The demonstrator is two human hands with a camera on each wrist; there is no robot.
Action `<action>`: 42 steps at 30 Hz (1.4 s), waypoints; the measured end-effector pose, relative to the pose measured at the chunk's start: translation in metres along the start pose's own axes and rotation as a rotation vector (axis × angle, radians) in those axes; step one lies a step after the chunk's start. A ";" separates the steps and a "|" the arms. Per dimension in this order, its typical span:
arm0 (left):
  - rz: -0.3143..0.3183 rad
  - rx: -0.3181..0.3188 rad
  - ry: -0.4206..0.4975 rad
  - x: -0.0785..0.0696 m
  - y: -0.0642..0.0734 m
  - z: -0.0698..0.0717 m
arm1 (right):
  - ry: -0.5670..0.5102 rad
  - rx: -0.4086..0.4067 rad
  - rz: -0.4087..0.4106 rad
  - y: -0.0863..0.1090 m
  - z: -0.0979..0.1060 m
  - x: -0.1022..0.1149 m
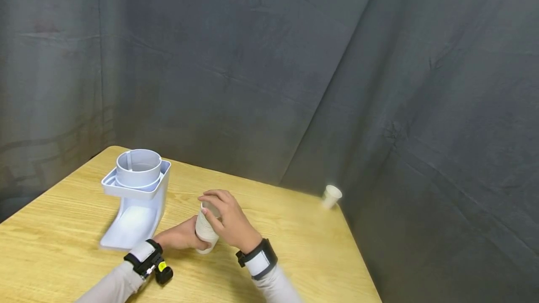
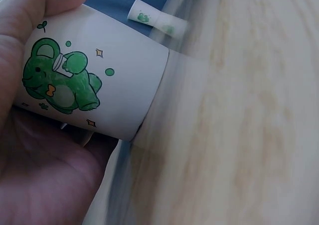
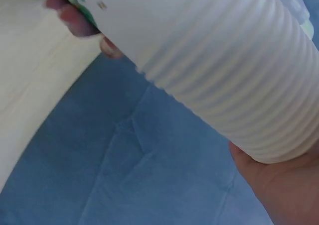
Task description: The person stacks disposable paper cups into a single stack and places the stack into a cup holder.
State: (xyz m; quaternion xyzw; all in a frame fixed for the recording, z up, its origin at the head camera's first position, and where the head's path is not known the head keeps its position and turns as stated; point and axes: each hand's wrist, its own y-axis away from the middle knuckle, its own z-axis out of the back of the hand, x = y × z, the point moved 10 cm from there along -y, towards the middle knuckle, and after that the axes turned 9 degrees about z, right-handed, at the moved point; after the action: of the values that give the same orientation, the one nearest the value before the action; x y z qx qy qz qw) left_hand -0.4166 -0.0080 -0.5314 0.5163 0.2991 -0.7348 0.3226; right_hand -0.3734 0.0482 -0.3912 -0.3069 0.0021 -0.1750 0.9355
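Note:
A stack of white paper cups (image 1: 205, 229) is held a little above the wooden table, tilted. The left hand (image 1: 182, 236) grips its lower part, fingers and thumb wrapped round the side. In the left wrist view, the outer paper cup (image 2: 119, 70) carries a green cartoon animal print. The right hand (image 1: 229, 219) is at the upper end, its thumb and fingers holding the rim. Ridged, nested rims of the stack (image 3: 224, 70) run towards the right palm in the right wrist view.
A pale plastic stand (image 1: 134, 221) with a round open holder (image 1: 139, 169) on top stands left of the hands. Another paper cup (image 1: 331, 195) is at the table's far right corner. Dark cloth (image 1: 236, 83) hangs behind the wooden table (image 1: 294, 247).

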 end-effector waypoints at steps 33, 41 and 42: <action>0.020 0.000 0.016 0.000 0.005 0.001 | -0.241 -0.115 -0.410 0.102 0.027 -0.134; 0.038 0.000 0.026 0.000 0.007 0.001 | -0.134 -0.160 -0.685 0.178 0.081 -0.220; 0.039 -0.001 0.027 0.000 0.008 0.001 | -0.121 -0.166 -0.713 0.186 0.087 -0.228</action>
State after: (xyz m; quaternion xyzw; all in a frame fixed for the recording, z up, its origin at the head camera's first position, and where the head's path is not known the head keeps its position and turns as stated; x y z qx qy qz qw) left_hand -0.4110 -0.0139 -0.5319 0.5316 0.2938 -0.7212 0.3331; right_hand -0.5172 0.3129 -0.4507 -0.3732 -0.1461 -0.4705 0.7861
